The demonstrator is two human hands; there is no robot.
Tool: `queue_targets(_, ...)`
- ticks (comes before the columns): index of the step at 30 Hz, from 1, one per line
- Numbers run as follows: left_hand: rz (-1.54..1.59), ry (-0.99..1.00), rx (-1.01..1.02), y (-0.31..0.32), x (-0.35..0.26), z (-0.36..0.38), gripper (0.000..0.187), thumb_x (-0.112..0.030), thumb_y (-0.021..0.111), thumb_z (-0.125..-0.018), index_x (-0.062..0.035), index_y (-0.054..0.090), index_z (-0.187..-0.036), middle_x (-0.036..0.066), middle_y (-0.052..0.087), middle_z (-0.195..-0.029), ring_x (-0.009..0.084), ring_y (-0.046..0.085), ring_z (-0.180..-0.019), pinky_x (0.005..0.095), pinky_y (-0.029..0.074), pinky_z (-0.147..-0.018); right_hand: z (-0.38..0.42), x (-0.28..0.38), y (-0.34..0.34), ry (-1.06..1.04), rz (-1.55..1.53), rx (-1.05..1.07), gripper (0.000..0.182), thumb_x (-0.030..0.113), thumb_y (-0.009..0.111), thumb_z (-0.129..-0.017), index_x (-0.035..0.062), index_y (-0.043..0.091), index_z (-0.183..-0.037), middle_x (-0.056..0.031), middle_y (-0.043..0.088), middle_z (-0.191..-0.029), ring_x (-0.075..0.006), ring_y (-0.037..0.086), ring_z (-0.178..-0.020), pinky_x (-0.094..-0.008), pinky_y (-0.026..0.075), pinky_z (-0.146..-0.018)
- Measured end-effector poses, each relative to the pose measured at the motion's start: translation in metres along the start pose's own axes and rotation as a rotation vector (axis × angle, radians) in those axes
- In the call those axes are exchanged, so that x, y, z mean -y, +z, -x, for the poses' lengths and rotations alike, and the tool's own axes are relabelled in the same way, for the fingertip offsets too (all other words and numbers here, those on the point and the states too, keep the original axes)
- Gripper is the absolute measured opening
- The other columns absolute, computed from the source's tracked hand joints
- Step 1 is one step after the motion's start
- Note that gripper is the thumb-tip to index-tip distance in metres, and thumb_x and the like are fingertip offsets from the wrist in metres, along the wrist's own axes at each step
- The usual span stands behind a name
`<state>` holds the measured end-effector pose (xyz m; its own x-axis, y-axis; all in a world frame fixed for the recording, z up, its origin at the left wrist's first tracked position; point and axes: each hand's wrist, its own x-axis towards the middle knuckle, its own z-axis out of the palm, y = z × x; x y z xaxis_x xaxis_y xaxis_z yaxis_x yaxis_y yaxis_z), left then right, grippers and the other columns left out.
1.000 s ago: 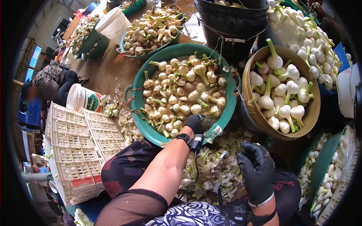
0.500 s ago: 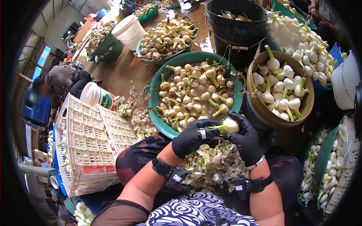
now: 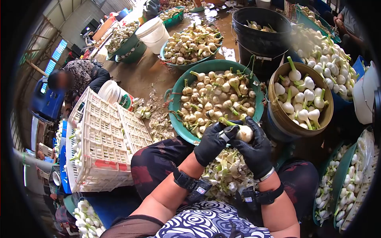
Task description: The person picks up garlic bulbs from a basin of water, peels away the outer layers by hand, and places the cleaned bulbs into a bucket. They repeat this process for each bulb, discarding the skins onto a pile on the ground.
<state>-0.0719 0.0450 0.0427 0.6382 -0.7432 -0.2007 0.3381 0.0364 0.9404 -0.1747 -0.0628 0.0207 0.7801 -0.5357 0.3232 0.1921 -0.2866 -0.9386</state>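
Observation:
Black gloves cover both my hands, which meet over the lap. A white garlic bulb (image 3: 245, 134) with a green stem pointing left sits between them. My left hand (image 3: 216, 142) pinches near the stem, with its fingers wrapped closed. My right hand (image 3: 256, 148) curls round the bulb from the right. Below lies a heap of peeled garlic skins (image 3: 226, 172). Just beyond my hands, a green basin (image 3: 174, 113) holds many garlic bulbs in murky water. A tan bucket (image 3: 274, 89) of whiter bulbs stands to the right.
White plastic crates (image 3: 101, 142) stand at left, near a bent-over person (image 3: 81, 77). Black buckets (image 3: 260, 41), a white bucket (image 3: 152, 33) and a basin of garlic (image 3: 192, 43) are beyond. A large pile of white garlic (image 3: 329, 59) lies at upper right, near another person's hands.
The view has shifted, so the surroundings appear farther right. The bulb between my hands has tilted, its stem now pointing more up and left, and my fingers have shifted round it.

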Motion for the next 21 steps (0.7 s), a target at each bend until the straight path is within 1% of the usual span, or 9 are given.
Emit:
queue_targets(2,-0.095,0.107,-0.016,-0.003,0.007,-0.001,0.025,-0.015,0.061,-0.088,0.0007,0.061,-0.107,0.003,0.064,-0.095,0.0079,0.058,-0.083,0.0234,0.048,-0.072,0.002,0.003,0.003,0.232,-0.459,-0.029,0.065,0.007,0.074,-0.074,-0.0078,0.041,-0.127,-0.0143,0.054,-0.115,-0.0183,0.056,-0.102,-0.0295,0.048,-0.086)
queue_targets(4,-0.157,0.064,-0.025,-0.007,0.011,0.004,0.021,-0.011,0.059,-0.089,0.0019,0.06,-0.105,0.004,0.064,-0.095,0.0097,0.059,-0.085,0.0251,0.048,-0.075,0.005,0.003,0.001,0.298,-0.566,-0.019,0.057,0.003,0.069,-0.078,-0.0078,0.041,-0.126,-0.0139,0.056,-0.113,-0.018,0.058,-0.097,-0.0287,0.049,-0.085)
queue_targets(6,-0.141,0.065,0.013,-0.008,0.013,0.011,0.021,-0.01,0.06,-0.088,0.0021,0.06,-0.106,0.005,0.064,-0.094,0.0094,0.059,-0.084,0.0243,0.049,-0.073,0.008,0.005,-0.002,0.514,-0.747,-0.052,0.051,0.001,0.065,-0.081,-0.0076,0.042,-0.125,-0.0131,0.058,-0.11,-0.0166,0.06,-0.094,-0.0282,0.05,-0.083)
queue_targets(7,-0.314,0.108,0.002,-0.012,0.016,0.011,0.02,-0.009,0.06,-0.088,0.0026,0.06,-0.104,0.005,0.064,-0.092,0.0088,0.058,-0.082,0.0237,0.049,-0.072,0.009,0.007,-0.003,0.496,-0.751,-0.04,0.046,0.0,0.061,-0.083,-0.0071,0.043,-0.124,-0.0121,0.059,-0.107,-0.0157,0.06,-0.093,-0.0283,0.05,-0.081)
queue_targets(12,-0.275,0.126,-0.079,0.001,-0.001,0.015,0.022,-0.012,0.064,-0.085,0.0026,0.061,-0.1,0.006,0.063,-0.085,0.011,0.058,-0.074,0.0269,0.05,-0.066,0.011,0.009,-0.004,0.506,-0.766,-0.008,0.043,0.002,0.06,-0.084,-0.0067,0.043,-0.123,-0.0117,0.06,-0.106,-0.0164,0.06,-0.092,-0.0291,0.051,-0.081)
queue_targets(14,-0.636,0.392,-0.04,0.0,0.0,0.01,0.02,-0.013,0.065,-0.083,0.0012,0.061,-0.098,0.008,0.062,-0.082,0.0122,0.058,-0.072,0.0279,0.049,-0.064,0.013,0.014,-0.006,0.516,-0.766,0.022,0.041,0.004,0.059,-0.085,-0.0066,0.044,-0.122,-0.0116,0.06,-0.106,-0.017,0.061,-0.093,-0.0295,0.052,-0.082)
queue_targets(16,-0.507,0.33,-0.011,-0.002,0.006,0.009,0.018,-0.012,0.063,-0.084,0.0004,0.061,-0.097,0.008,0.062,-0.081,0.013,0.058,-0.071,0.0283,0.048,-0.063,0.012,0.02,-0.011,0.615,-0.92,0.029,0.037,0.01,0.057,-0.088,-0.0059,0.046,-0.12,-0.0119,0.06,-0.106,-0.0189,0.061,-0.093,-0.0311,0.053,-0.083)
queue_targets(18,-0.382,0.163,0.051,-0.006,0.005,0.011,0.018,-0.011,0.062,-0.085,0.0005,0.061,-0.099,0.008,0.062,-0.084,0.0127,0.058,-0.074,0.0282,0.049,-0.065,0.012,0.023,-0.016,0.606,-0.95,0.043,0.035,0.015,0.053,-0.091,-0.0059,0.048,-0.119,-0.0128,0.06,-0.107,-0.0201,0.062,-0.095,-0.0324,0.053,-0.083)
queue_targets(21,-0.462,0.226,0.074,-0.01,-0.001,0.017,0.021,-0.009,0.061,-0.085,0.0011,0.06,-0.104,0.006,0.063,-0.089,0.0115,0.057,-0.078,0.0275,0.049,-0.069,0.013,0.024,-0.017,0.584,-0.85,0.158,0.035,0.021,0.047,-0.094,-0.0062,0.05,-0.117,-0.012,0.06,-0.106,-0.0215,0.061,-0.095,-0.0326,0.051,-0.085)
